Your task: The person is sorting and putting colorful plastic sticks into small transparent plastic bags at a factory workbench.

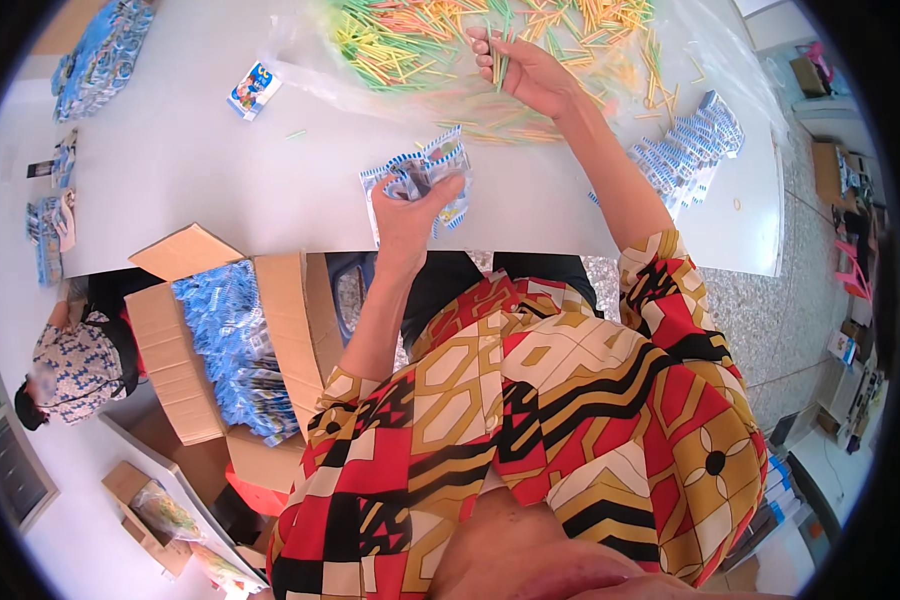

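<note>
My left hand [404, 228] is closed around a small bunch of blue-and-white plastic packets [448, 152], held over the table near its front edge. The packets fan out above and beside my thumb. Farther off and to the right, my right hand [538, 82] pinches a few thin green sticks [499, 72] upright between thumb and fingers. Beneath and around it spreads a loose pile of green, yellow, orange and pink sticks [395, 45] on a clear plastic sheet [315, 72]. Whether the sticks are hollow cannot be made out.
A fanned stack of striped packets [692, 148] lies right on the white table [180, 140]. A small blue-and-white pack [254, 91] rests at left. An open cardboard box [288, 300] full of blue packets [232, 335] stands left of my lap. Another person [85, 360] sits far left.
</note>
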`<state>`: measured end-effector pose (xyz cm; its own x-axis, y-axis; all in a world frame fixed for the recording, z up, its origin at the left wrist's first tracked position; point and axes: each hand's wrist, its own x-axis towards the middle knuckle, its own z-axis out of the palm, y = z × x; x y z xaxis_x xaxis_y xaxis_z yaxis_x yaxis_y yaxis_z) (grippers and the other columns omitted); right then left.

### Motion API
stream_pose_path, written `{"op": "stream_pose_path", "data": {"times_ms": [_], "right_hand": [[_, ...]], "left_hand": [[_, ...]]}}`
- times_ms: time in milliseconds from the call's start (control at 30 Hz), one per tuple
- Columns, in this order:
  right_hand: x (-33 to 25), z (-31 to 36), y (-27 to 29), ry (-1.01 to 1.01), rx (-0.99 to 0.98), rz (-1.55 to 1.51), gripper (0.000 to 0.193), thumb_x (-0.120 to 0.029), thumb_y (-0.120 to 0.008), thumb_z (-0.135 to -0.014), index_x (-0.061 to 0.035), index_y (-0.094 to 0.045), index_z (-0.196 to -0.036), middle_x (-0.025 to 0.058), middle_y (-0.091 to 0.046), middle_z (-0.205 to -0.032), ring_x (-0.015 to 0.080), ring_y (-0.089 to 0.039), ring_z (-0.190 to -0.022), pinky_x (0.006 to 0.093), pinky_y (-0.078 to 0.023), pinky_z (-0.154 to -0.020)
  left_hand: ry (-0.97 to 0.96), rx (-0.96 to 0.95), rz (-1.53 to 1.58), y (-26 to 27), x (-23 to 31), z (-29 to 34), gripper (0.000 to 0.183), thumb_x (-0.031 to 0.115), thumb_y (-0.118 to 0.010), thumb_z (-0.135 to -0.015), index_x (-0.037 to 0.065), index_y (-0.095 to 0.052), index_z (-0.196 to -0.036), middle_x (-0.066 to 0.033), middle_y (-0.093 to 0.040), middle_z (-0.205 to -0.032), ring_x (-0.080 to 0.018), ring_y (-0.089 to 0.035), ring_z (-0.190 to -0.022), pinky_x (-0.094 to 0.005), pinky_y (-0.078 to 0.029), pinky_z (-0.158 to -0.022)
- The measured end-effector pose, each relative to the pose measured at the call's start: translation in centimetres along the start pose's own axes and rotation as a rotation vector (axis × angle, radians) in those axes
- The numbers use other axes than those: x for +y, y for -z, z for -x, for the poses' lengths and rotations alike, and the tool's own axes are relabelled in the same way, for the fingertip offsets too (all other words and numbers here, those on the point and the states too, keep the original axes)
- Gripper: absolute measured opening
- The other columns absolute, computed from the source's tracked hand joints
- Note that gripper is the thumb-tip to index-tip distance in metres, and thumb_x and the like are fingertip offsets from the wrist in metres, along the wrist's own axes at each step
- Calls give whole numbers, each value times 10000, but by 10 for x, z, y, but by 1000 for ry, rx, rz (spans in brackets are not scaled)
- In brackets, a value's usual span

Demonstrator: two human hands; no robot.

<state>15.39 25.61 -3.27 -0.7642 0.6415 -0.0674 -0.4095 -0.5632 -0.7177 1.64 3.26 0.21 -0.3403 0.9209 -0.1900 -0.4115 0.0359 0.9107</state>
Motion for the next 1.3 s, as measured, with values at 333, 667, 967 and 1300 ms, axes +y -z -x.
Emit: {"op": "stream_pose_path", "data": {"times_ms": [333,667,967,1300], "right_hand": [[28,53,-28,170,112,126,134,-185,-485,-950,-76,-492,-873,-43,-424,-706,57,-411,-632,204,-349,-567],[75,100,-25,405,410,1045,261,-276,-463,-959,-67,-487,-804,-43,-423,-604,32,-369,-543,194,-306,-485],[18,72,-51,325,459,424,294,-310,-396,-976,-59,-505,-868,-10,-479,-593,79,-453,-513,221,-375,-496],[-13,59,-123,514,-342,-37,297,-346,-384,-983,-86,-473,-871,-27,-355,-541,67,-302,-413,210,-255,-384]], "left_hand": [[-67,4,-26,-1,0,5,237,6,-747,-712,-22,-638,-921,-64,-662,-850,-100,-618,-721,-229,-500,-674],[-126,-24,-176,3,-7,8,188,71,-772,-706,-29,-676,-832,-31,-660,-760,-43,-570,-659,-181,-444,-590],[-135,-111,-264,2,-16,7,204,93,-765,-716,-13,-681,-869,1,-649,-750,-34,-539,-638,-179,-423,-573],[-153,-126,-397,-8,-16,2,227,104,-784,-701,-24,-672,-852,-30,-662,-771,-51,-568,-640,-186,-447,-585]]}}
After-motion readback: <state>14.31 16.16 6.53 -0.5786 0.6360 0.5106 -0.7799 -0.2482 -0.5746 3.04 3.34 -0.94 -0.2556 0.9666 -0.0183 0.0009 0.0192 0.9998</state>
